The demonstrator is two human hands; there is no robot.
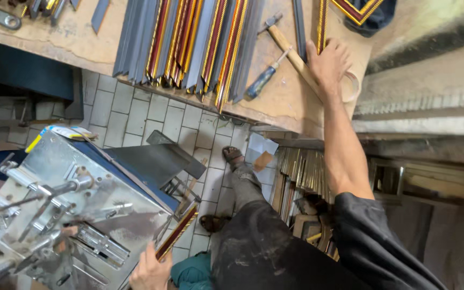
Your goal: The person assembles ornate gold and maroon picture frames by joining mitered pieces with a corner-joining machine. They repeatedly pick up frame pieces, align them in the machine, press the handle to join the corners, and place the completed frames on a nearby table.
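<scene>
My right hand reaches out to the wooden workbench and closes on the end of a red and gold moulding strip. It lies over a wooden hammer handle and a roll of tape. My left hand is low in the view, holding a short red and gold moulding piece against the edge of a metal machine.
A stack of grey and gold moulding strips overhangs the bench edge. A blue-handled screwdriver lies beside it. A joined frame corner sits at the top. More mouldings are stored under the bench. My sandalled feet stand on the tiled floor.
</scene>
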